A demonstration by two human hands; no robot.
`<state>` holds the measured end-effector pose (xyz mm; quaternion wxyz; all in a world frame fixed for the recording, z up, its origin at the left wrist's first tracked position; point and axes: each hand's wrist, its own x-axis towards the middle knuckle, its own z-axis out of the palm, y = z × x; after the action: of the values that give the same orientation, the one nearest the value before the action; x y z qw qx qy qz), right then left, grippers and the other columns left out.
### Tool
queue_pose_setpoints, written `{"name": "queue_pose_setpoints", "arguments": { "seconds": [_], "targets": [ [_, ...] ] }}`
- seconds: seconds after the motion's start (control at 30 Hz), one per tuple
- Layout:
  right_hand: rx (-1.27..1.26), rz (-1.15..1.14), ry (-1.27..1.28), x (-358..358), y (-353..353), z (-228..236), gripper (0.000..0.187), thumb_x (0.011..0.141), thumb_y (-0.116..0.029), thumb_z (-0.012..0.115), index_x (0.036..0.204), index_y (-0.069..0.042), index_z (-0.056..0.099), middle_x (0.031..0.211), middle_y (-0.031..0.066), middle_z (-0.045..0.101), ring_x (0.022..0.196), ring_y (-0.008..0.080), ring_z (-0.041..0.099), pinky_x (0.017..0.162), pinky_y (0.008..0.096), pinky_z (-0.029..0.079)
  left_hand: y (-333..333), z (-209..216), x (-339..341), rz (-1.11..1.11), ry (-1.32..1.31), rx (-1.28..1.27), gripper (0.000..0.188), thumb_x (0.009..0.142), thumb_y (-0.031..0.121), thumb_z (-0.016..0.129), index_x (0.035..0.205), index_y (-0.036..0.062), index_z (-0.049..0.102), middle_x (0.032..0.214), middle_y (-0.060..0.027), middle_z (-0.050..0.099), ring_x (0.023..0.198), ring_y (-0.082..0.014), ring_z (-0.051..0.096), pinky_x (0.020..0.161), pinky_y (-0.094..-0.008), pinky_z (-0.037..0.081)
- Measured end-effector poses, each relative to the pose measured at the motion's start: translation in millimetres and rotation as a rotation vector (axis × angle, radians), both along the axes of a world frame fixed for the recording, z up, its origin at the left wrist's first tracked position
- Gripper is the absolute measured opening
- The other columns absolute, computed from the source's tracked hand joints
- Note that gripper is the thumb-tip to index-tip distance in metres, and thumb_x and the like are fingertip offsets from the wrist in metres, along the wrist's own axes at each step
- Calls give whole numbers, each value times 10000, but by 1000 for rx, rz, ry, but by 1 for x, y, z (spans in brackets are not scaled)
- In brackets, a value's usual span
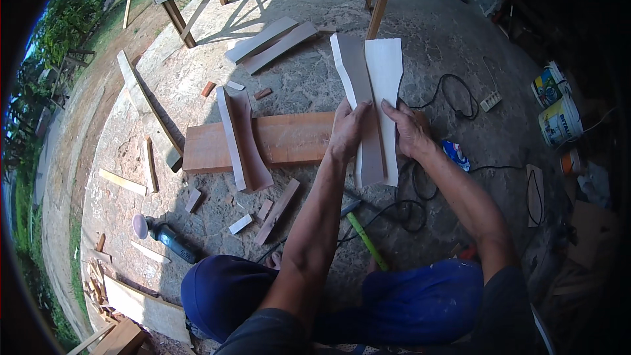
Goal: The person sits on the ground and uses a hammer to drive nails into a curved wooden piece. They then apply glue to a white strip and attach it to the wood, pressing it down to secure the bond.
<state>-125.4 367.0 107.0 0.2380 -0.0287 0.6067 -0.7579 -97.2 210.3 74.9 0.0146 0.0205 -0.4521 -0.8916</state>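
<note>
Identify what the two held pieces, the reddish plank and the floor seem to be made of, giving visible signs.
Held pieces: probably bare wood; pale, matte faces with cleanly cut curves.
Reddish plank: likely unvarnished wood; dull brown-red surface with pale scuffs.
Floor: perhaps worn concrete; grey, rough and mottled.

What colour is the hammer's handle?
Bright yellowish green; the handle shows best in the head view, the only one.
</note>
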Motion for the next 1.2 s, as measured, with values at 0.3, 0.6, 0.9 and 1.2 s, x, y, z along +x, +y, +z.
{"name": "queue_pose_setpoints", "arguments": {
  "seconds": [0.3, 0.6, 0.9, 1.2],
  "targets": [
    [-7, -55, 59, -9, -6, 1, 641, 981, -394, 658, 1471, -40, 447, 1347, 121, 583, 1240, 239, 570, 1043, 400, 482, -13, 2, 1, -37, 23, -45, 365, 1000, 165, 592, 1319, -5, 539, 1144, -103, 663, 990, -168, 651, 858, -323, 550],
    [143, -61, 171, -9, -4, 0, 602, 978, -398, 640, 1414, -10, 489, 1284, 144, 604, 1171, 241, 595, 975, 403, 506, -11, -3, 1, -97, 25, -79, 378, 977, 127, 612, 1326, 3, 535, 1156, -112, 664, 1006, -185, 658, 886, -341, 553],
    [211, -63, 124, -19, 6, -14, 538, 966, -447, 631, 1294, -25, 564, 1137, 141, 647, 992, 216, 655, 822, 407, 566, -27, 1, 6, -54, -25, -25, 378, 969, 117, 583, 1327, 2, 542, 1183, -136, 648, 1030, -251, 667, 877, -396, 547],
    [148, -58, 109, -14, -7, -8, 536, 970, -417, 631, 1320, -20, 549, 1134, 150, 653, 1001, 250, 673, 819, 439, 583, -29, -12, 2, -93, -24, -78, 377, 976, 118, 594, 1335, 16, 545, 1202, -134, 656, 1034, -224, 668, 907, -382, 560]
  ]
}}
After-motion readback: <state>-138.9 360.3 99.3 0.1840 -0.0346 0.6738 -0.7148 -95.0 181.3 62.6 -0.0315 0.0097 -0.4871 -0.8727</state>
